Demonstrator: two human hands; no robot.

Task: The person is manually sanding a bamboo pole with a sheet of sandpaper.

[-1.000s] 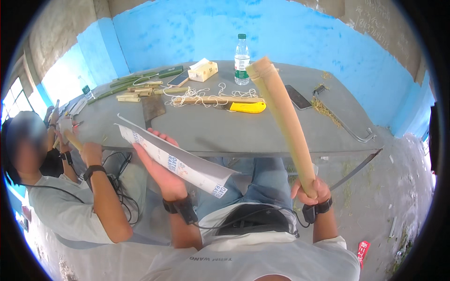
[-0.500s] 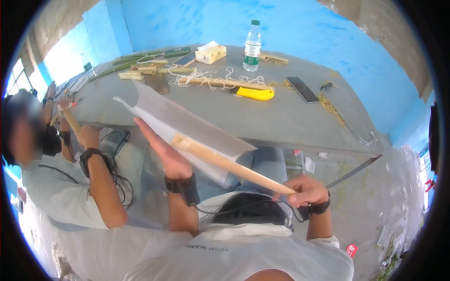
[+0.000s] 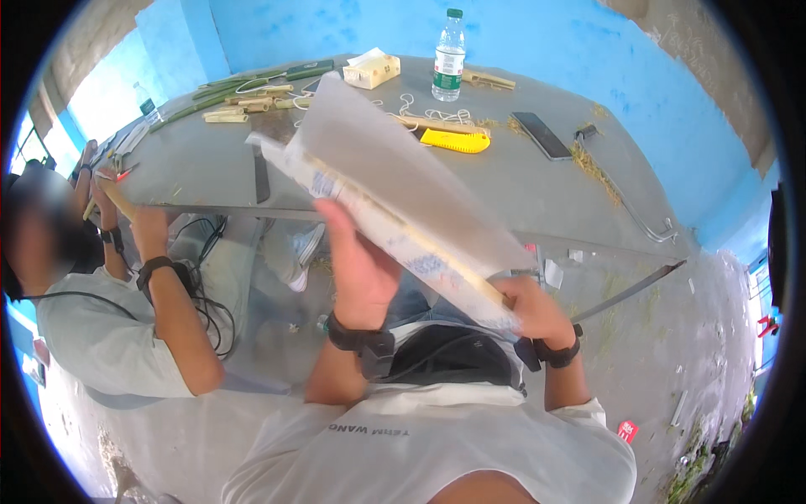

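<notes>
A grey sheet of sandpaper [image 3: 403, 185], with a pale back printed in blue, is folded lengthwise above my lap. A thin edge of a light bamboo strip [image 3: 411, 238] shows along its fold; most of the strip is covered. My left hand [image 3: 367, 273] supports the sheet from beneath, thumb up along the lower edge, with its other fingers mostly hidden behind the paper. At the lower right end, my right hand [image 3: 533, 309] is closed round the strip's end and the paper's corner.
On the grey table [image 3: 579, 202] lie a yellow utility knife [image 3: 455, 141], a phone [image 3: 541, 135], white string, bamboo pieces [image 3: 252, 105] and a metal-framed saw [image 3: 625, 197]. A water bottle [image 3: 449, 63] and a tissue box [image 3: 371, 70] stand behind. At left another person [image 3: 126, 319] handles bamboo.
The sandpaper has tipped upward and folded over the bamboo strip, which lay exposed before. My left hand has moved right, closer to my right hand, which has shifted slightly up.
</notes>
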